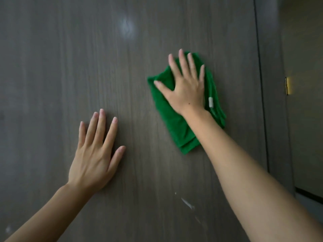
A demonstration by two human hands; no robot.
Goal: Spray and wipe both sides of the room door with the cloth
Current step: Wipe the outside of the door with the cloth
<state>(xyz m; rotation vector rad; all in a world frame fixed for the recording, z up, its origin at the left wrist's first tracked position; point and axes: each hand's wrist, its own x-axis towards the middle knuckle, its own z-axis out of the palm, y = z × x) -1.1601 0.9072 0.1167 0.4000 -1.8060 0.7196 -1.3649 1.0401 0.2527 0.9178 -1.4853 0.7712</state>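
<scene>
Both hands are flat on the door (52, 67) here, fingers straight and fanned out. Right hand (185, 89) sits palm-down on the green cloth (174, 123), pressing it against the dark wood-grain panel, fingers spread wide across the top half of the folded fabric, thumb angled out to the left. That cloth lies right of centre on the door, folded into layers, its lower corner poking out below the wrist and a small white tag (211, 102) showing along its right edge. Left hand (94, 154) is lower and well apart from the cloth, palm against bare door, fingers straight, holding nothing. Pale streaks (187, 203) mark the panel low down, between the two forearms, and a soft glare spot (126, 27) shines near the top. Over on the right, the door's edge meets the frame (272, 102), and a brass hinge (287, 85) catches the light just beyond it.
</scene>
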